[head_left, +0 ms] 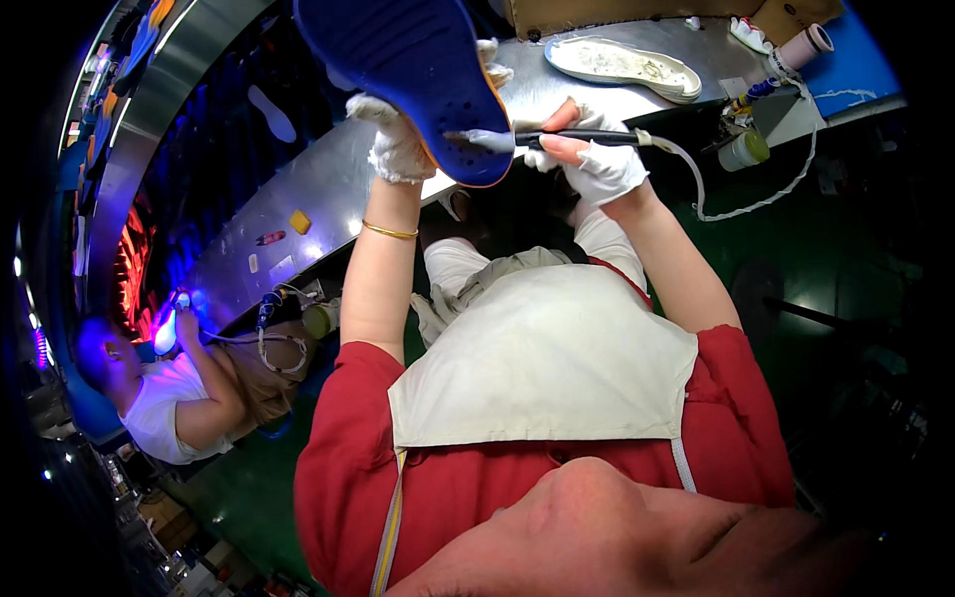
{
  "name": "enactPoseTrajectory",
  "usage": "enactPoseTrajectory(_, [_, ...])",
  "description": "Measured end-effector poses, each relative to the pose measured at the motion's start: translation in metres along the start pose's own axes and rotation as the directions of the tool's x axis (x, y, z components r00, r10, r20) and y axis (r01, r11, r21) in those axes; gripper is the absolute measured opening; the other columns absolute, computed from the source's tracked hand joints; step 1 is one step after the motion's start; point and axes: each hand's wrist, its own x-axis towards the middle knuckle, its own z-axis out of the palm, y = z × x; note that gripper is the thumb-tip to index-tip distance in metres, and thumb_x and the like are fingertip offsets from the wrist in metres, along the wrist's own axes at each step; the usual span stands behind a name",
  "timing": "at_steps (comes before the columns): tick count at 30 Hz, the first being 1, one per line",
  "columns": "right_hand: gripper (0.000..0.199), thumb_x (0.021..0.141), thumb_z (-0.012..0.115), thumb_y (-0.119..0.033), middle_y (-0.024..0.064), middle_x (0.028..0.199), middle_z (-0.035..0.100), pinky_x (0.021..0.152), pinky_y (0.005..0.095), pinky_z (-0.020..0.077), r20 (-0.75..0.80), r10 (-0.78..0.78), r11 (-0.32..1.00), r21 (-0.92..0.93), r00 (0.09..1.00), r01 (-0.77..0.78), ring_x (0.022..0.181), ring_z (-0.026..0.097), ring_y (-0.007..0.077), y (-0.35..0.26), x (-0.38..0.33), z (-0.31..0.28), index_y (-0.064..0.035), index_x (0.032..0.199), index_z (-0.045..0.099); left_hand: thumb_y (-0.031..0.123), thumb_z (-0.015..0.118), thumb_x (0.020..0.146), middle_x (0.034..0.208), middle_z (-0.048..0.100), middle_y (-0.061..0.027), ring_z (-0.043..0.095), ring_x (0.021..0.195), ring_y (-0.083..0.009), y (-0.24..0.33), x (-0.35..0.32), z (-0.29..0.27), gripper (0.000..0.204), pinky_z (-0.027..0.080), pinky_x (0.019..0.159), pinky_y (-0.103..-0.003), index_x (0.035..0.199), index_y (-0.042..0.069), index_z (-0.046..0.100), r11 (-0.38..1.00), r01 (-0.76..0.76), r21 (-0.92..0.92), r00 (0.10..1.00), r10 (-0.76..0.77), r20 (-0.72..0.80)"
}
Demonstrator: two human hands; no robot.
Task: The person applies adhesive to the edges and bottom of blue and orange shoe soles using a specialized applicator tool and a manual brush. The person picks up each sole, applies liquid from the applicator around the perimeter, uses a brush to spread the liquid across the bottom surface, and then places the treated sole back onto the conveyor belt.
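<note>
My left hand [398, 142], in a white glove, grips a dark blue shoe insole [423, 70] by its edges. Its broad face is turned up, and an orange line runs along the rim. Small dark holes dot the narrower end. In my right hand [602, 164], gloved with thumb and fingertip bare, is a glue brush [592, 136] with a black handle and a pale tip. That tip lies over the insole's narrower end and seems to touch it. From the handle's back end runs a whitish hose [696, 189].
A cream shoe sole [627, 68] lies on the metal bench [343, 164], near a cardboard box [597, 12]. Farther right are a pink roll [804, 47] and a jar [743, 151]. At left, a co-worker [184, 398] holds a lit sole beside a conveyor.
</note>
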Motion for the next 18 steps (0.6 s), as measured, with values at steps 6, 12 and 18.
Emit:
enactPoseTrajectory(6, [0.011, 0.070, 0.068, 0.001, 0.0079, 0.081, 0.063, 0.071, 0.0257, 0.0496, 0.212, 0.117, 0.872, -0.490, 0.970, 0.002, 0.074, 0.060, 0.0132, -0.003, 0.014, -0.004, -0.0008, 0.080, 0.062, 0.081, 0.041, 0.060, 0.127, 0.048, -0.0172, 0.054, 0.111, -0.0286, 0.009, -0.001, -0.009, 0.108, 0.046, 0.093, -0.039, 0.131, -0.001, 0.037, 0.862, 0.290, 0.416, 0.956, -0.238, -0.172])
enactPoseTrajectory(12, [0.008, 0.069, 0.064, 0.004, 0.0094, 0.082, 0.064, 0.071, 0.0255, 0.0502, 0.318, 0.205, 0.961, -0.245, 0.926, -0.128, 0.075, 0.061, 0.0133, -0.019, 0.028, -0.014, -0.0003, 0.075, 0.060, 0.071, 0.053, 0.066, 0.106, 0.062, -0.0130, 0.064, 0.092, -0.0216, 0.011, 0.009, -0.014, 0.087, 0.054, 0.079, -0.030, 0.121, 0.003, 0.051, 0.762, 0.524, 0.381, 0.840, -0.387, -0.381])
enactPoseTrajectory(18, [0.008, 0.070, 0.066, -0.003, 0.0065, 0.081, 0.064, 0.076, 0.0276, 0.0489, 0.233, 0.267, 0.712, -0.702, 0.935, -0.029, 0.080, 0.061, 0.0145, -0.018, 0.029, 0.001, -0.0045, 0.076, 0.062, 0.058, 0.054, 0.081, 0.097, 0.065, -0.0102, 0.064, 0.080, -0.0157, 0.010, 0.020, -0.009, 0.063, 0.055, 0.069, -0.027, 0.114, 0.005, 0.057, 0.726, 0.635, 0.264, 0.729, -0.450, -0.515])
